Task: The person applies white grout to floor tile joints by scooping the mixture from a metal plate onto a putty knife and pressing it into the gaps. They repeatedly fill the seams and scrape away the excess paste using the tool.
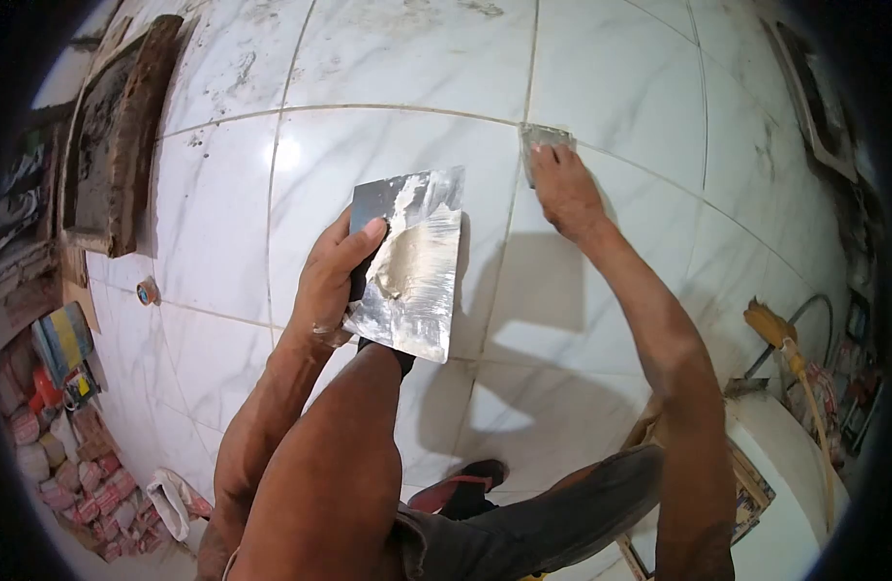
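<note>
My left hand grips a thin flat metal plate by its left side, thumb on top. Cream-coloured grout paste is heaped and smeared over the plate's upper face. My right hand reaches forward, its fingers closed on a small flat grey spreader. That spreader lies against the white marbled tile floor, over the corner where joint lines cross. Its working edge is too small to make out.
A wood-framed tray with grey residue leans at the left, and a small tape roll lies below it. Several packets are piled at the lower left. At the right are a yellow-handled brush and a dark frame.
</note>
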A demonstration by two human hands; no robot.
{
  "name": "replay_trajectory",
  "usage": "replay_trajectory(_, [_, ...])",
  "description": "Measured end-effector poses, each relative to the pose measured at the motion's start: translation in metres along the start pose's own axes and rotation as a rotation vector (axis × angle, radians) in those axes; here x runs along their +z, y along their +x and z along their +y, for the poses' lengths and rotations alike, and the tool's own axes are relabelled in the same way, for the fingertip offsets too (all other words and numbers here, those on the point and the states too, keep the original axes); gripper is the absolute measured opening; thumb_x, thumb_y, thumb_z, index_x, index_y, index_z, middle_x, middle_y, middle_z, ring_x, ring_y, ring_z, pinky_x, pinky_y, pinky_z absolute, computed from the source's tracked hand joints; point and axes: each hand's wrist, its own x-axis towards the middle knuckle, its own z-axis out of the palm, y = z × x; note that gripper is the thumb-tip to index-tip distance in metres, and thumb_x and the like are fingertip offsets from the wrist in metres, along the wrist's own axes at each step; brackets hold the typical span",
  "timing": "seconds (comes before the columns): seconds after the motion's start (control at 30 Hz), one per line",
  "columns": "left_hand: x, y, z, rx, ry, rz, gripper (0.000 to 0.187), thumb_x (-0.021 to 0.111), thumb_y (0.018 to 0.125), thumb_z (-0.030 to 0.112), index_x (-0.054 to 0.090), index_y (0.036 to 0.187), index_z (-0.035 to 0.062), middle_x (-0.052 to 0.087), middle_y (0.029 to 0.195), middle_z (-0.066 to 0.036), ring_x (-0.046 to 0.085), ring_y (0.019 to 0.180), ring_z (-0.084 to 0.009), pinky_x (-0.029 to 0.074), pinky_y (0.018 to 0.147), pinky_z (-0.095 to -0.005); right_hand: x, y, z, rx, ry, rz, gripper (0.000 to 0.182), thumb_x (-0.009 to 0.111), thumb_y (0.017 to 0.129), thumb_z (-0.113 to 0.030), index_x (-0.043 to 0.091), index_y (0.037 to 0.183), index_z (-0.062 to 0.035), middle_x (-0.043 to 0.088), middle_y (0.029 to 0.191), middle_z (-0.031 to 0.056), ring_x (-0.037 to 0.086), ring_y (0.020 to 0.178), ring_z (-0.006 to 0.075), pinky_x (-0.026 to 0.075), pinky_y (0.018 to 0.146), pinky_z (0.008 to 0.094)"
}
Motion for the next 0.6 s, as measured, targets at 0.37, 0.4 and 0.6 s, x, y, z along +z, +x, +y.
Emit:
replay_trajectory(0.37, [-0.010,-0.005,-0.003,-0.010,0.014,0.019,0.050,0.055,0.091,0.026,0.046,0.128,-0.0070,0.059,0.112,-0.014,0.061,0.096,-0.0154,0.051,0.082,-0.0278,-0.044,0.047,0.035,0.514,-0.022,-0.273,0.028,0.053,0.078,-0.015,0.067,0.093,0.0033,0.066,0.100,0.0221,0.063,0.093,0.0389,0.053,0.081,0.0461])
replay_trajectory(0.4, [-0.010,-0.006,-0.003,-0.012,0.028,0.024,0.050,0.055,0.091,0.026,0.046,0.128,-0.0073,0.059,0.112,-0.014,0.061,0.096,-0.0155,0.051,0.082,-0.0279,-0.026,0.057,0.024,0.467,0.014,-0.209,0.028,0.053,0.078,-0.016,0.068,0.092,0.0023,0.067,0.097,0.0210,0.064,0.092,0.0385,0.053,0.081,0.0455])
replay_trajectory(0.6, [-0.014,0.001,-0.010,-0.014,0.070,0.042,0.056,0.057,0.090,0.030,0.044,0.130,-0.0060,0.059,0.113,-0.014,0.062,0.096,-0.0170,0.052,0.082,-0.0288,-0.061,0.108,-0.056,0.461,0.355,-0.141,0.030,0.052,0.082,-0.023,0.067,0.090,0.0028,0.067,0.091,0.0227,0.066,0.084,0.0301,0.054,0.073,0.0395])
